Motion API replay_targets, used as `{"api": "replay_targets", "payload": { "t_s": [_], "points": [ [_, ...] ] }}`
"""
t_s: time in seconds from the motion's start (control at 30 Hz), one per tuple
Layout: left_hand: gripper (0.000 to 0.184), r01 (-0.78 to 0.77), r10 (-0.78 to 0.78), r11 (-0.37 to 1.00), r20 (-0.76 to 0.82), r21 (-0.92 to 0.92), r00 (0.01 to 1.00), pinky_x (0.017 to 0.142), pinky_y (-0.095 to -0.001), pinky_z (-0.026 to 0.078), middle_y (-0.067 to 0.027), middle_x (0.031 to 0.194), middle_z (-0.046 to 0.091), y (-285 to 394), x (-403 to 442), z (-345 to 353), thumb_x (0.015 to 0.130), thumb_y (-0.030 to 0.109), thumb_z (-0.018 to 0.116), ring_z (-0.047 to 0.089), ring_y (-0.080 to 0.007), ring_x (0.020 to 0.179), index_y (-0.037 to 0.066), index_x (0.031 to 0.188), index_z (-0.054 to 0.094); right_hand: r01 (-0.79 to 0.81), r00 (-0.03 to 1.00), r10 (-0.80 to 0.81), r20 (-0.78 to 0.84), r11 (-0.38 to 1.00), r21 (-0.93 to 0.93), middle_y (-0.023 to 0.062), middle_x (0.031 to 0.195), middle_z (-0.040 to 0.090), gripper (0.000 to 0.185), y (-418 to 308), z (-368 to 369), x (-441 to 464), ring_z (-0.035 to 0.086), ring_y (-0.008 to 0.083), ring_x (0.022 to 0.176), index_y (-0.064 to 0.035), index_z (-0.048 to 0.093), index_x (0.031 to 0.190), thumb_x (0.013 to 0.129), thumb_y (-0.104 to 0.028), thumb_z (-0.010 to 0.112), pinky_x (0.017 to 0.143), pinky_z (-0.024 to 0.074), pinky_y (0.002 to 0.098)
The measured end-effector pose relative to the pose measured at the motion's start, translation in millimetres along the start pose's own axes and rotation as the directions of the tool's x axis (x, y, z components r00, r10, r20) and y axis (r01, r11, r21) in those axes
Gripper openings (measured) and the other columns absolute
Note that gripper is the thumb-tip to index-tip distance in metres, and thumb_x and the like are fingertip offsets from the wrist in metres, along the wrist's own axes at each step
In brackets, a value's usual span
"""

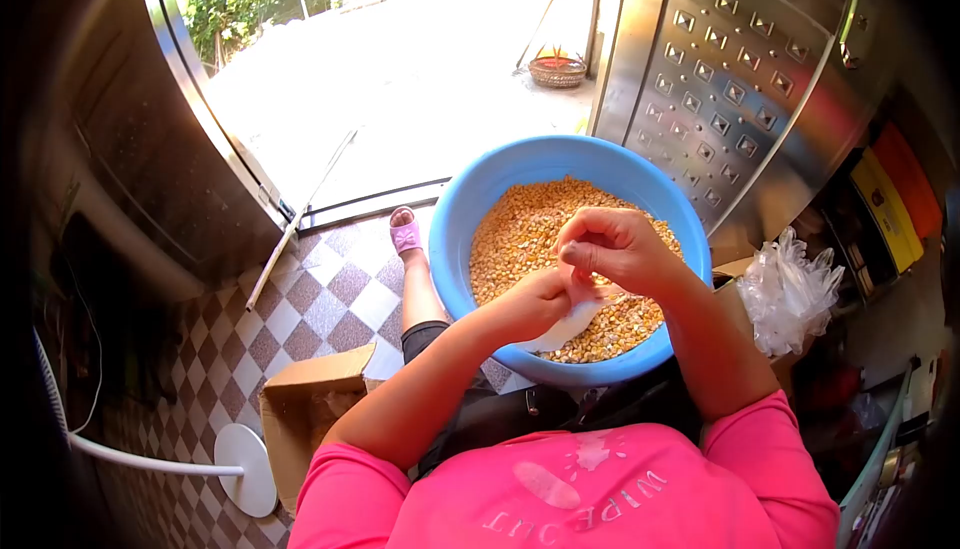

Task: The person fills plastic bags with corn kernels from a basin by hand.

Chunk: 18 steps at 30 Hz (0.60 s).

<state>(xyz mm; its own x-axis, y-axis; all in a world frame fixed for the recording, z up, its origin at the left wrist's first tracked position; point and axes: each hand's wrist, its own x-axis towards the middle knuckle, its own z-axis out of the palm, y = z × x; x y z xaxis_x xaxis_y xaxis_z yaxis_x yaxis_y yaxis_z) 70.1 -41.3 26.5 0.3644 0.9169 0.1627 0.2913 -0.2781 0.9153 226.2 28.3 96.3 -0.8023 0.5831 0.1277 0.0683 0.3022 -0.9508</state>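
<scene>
A wide blue basin (pixel 456 239) filled with loose yellow corn kernels (pixel 520 224) rests between the person's legs. Over the kernels, my left hand (pixel 537 301) is closed, its fingers meeting those of the other hand. My right hand (pixel 625 251) is bent in a pinch, with thumb and forefinger together. Just under both hands is a thin white piece (pixel 570 331) that looks like plastic; it partly covers the corn. The left fingers appear to grip it, though its upper end is hidden. What the right fingertips pinch is too small to make out.
An open cardboard box (pixel 312 389) stands on the checkered floor at left, by a white round stand base (pixel 243 471). Clear plastic bags (pixel 790 289) are piled at right. Beyond the doorway sits a woven basket (pixel 557 71). A thin pole (pixel 300 219) leans near the threshold.
</scene>
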Motion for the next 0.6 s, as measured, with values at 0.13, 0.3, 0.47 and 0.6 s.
{"api": "replay_targets", "payload": {
  "t_s": [0.13, 0.3, 0.47, 0.6],
  "points": [
    [0.019, 0.082, -0.045, 0.919, 0.104, -0.387, 0.994, 0.074, -0.0239, 0.043, -0.0014, 0.101, 0.061, 9, -14, -7, 0.091, 0.014, 0.052, 0.052, -0.0093, 0.086, 0.002, 0.104, 0.060, 0.078, 0.982, -0.085, -0.171, 0.996, -0.045, 0.0003, 0.074, 0.058, 0.006, 28, 3, 2, 0.055, 0.0064, 0.072, -0.0015, 0.061, 0.085, 0.085, -0.007, 0.061, 0.062, 0.0449, 0.0234],
    [0.017, 0.060, -0.138, 0.908, -0.160, -0.414, 0.977, 0.064, -0.0218, 0.042, -0.0001, 0.078, 0.059, -3, -8, -7, 0.092, 0.017, 0.054, 0.052, -0.0066, 0.071, 0.003, 0.090, 0.063, 0.262, 0.920, -0.322, -0.222, 0.929, -0.260, 0.0116, 0.082, 0.060, 0.018, 19, 22, 8, 0.061, 0.0241, 0.075, -0.0017, 0.061, 0.092, 0.086, -0.018, 0.060, 0.069, 0.0475, 0.0319],
    [0.018, 0.007, -0.220, 0.834, -0.320, -0.552, 0.922, 0.058, -0.0207, 0.040, -0.0013, 0.071, 0.057, -2, -6, -12, 0.093, 0.016, 0.050, 0.051, -0.0082, 0.061, 0.004, 0.089, 0.061, 0.191, 0.933, -0.313, -0.178, 0.849, -0.493, 0.0194, 0.088, 0.061, 0.021, 29, 20, -11, 0.061, 0.0380, 0.075, -0.0037, 0.057, 0.093, 0.086, -0.023, 0.057, 0.065, 0.0485, 0.0436],
    [0.016, 0.008, -0.230, 0.854, -0.363, -0.520, 0.903, 0.058, -0.0212, 0.041, -0.0013, 0.071, 0.057, -7, -7, -15, 0.093, 0.015, 0.049, 0.052, -0.0089, 0.061, 0.004, 0.088, 0.061, 0.004, 0.988, -0.088, -0.127, 0.836, -0.549, 0.0185, 0.080, 0.061, 0.018, 29, 19, -20, 0.061, 0.0375, 0.074, -0.0035, 0.056, 0.089, 0.086, -0.021, 0.056, 0.066, 0.0483, 0.0443]
  ]
}}
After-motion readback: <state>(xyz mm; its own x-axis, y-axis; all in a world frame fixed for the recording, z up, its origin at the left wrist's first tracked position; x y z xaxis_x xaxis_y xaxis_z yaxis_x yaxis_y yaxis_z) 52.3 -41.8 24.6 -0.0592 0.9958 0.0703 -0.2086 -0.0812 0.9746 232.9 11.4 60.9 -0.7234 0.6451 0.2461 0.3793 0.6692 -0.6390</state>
